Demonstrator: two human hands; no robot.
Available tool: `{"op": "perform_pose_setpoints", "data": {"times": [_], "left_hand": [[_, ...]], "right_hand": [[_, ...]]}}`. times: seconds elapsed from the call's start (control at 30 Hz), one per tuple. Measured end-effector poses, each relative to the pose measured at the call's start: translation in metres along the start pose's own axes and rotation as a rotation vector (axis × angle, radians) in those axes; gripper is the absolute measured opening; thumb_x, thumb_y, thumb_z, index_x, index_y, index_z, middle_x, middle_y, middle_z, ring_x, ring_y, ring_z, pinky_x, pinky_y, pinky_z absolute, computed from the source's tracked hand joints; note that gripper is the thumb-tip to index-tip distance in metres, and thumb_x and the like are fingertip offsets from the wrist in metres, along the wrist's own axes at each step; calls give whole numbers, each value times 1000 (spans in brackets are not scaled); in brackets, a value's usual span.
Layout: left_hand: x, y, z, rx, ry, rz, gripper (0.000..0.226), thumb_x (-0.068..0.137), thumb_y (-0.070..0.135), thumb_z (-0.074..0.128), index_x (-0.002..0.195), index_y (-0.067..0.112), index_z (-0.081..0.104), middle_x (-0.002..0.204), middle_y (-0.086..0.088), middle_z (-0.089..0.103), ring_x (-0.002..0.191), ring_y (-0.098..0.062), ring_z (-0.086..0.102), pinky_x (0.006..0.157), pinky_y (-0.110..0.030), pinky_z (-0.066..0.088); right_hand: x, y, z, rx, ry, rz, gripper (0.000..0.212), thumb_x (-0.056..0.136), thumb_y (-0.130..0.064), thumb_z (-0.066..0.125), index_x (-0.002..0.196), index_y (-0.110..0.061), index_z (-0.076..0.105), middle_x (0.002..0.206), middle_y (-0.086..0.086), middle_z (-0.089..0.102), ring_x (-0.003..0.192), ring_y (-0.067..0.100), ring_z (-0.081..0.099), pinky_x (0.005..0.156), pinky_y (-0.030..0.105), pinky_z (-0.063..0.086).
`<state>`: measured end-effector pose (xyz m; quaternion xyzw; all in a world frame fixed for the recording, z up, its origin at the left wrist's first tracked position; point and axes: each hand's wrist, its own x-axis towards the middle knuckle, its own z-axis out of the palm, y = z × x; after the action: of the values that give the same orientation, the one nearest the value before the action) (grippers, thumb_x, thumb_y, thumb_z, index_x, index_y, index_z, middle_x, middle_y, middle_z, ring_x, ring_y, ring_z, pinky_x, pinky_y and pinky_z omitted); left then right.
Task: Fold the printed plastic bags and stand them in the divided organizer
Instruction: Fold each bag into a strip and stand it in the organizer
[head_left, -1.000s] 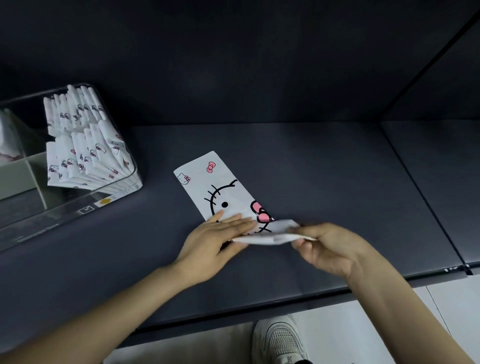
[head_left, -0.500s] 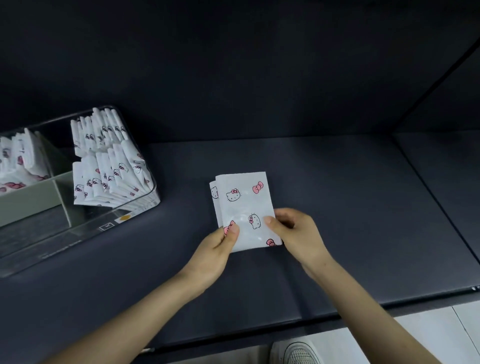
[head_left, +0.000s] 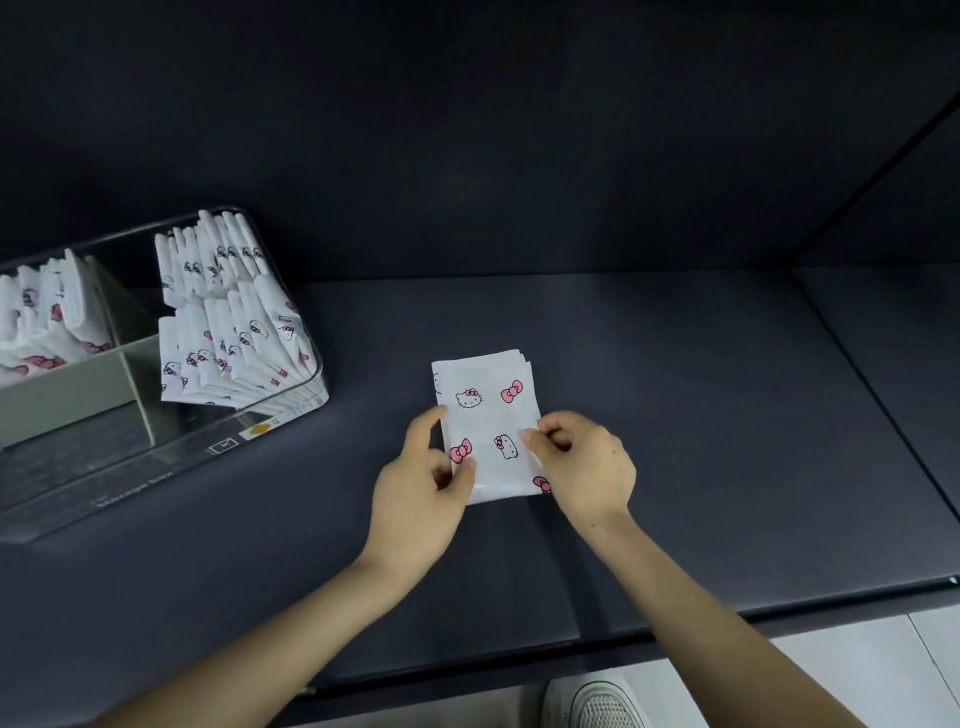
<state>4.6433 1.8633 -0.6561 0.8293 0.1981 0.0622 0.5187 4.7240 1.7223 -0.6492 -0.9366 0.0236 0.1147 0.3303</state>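
- The folded bag (head_left: 485, 415), white with small cat faces and pink bows, lies flat on the dark shelf (head_left: 701, 415), a little below the centre of the frame.
- The left hand (head_left: 423, 493) holds the bag's left edge, with the thumb along that edge and the fingers curled at the lower corner.
- The right hand (head_left: 587, 462) pinches the right edge between the thumb and curled fingers.
- The clear organizer (head_left: 130, 483) stands at the left of the frame, well apart from the hands.
- Many folded bags (head_left: 234, 332) stand leaning in its right compartment, and more bags (head_left: 41, 312) are in the far left one.
- A white shoe (head_left: 597, 701) shows at the bottom edge.
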Motion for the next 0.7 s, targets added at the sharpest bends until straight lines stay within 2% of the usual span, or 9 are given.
{"op": "perform_pose_setpoints", "data": {"times": [0.07,0.13,0.23,0.27,0.33,0.47,0.6,0.7], "left_hand": [[2,-8,-6,321,56,245,39,88,20,61,127,22,58,67,3,57,58,-12,53,62,-18,45],[9,-21,-10,559,124,499,34,87,29,51,115,19,68,83,-1,57,69,-20,55,73,-34,47],[20,-32,-13,664,37,700,35,92,26,45,115,15,69,121,-15,59,112,-32,52,106,-41,32],[23,-34,-13,696,-19,730,36,94,24,42,118,14,67,131,-16,56,124,-32,48,112,-42,25],[26,-37,-11,754,-108,729,40,97,23,37,126,13,62,140,-14,51,133,-30,44,116,-41,18],[24,-35,-12,843,-149,708,44,95,22,34,130,11,58,143,-16,47,136,-31,40,117,-45,14],[25,-31,-12,909,-161,758,45,93,22,33,127,7,59,148,-20,39,140,-31,33,116,-50,16],[31,-30,-11,946,-200,766,47,90,26,35,123,7,61,147,-22,39,140,-33,33,116,-50,13]], "right_hand": [[1,0,2,-22,12,-12,11,89,-36,61,84,-27,64,67,-9,64,59,9,56,52,22,36],[3,0,3,-23,12,-10,11,89,-36,60,86,-27,66,65,-9,62,54,5,56,52,22,35],[7,1,5,-30,12,-12,12,90,-37,59,90,-29,67,63,-11,59,60,11,61,52,22,33],[9,1,5,-41,10,-17,13,90,-38,59,91,-29,67,62,-11,57,62,13,59,52,22,33],[12,1,4,-62,0,-27,14,91,-40,58,92,-30,67,62,-12,55,65,14,56,52,22,33],[18,-1,0,-88,-23,-48,13,91,-41,58,91,-30,65,65,-13,57,68,15,59,54,23,37],[18,-2,-1,-126,-32,-74,13,92,-42,57,89,-31,63,67,-13,58,67,14,59,54,23,38],[18,-2,-2,-149,-42,-89,13,93,-43,55,90,-32,61,68,-13,58,63,12,58,54,22,38]]}}
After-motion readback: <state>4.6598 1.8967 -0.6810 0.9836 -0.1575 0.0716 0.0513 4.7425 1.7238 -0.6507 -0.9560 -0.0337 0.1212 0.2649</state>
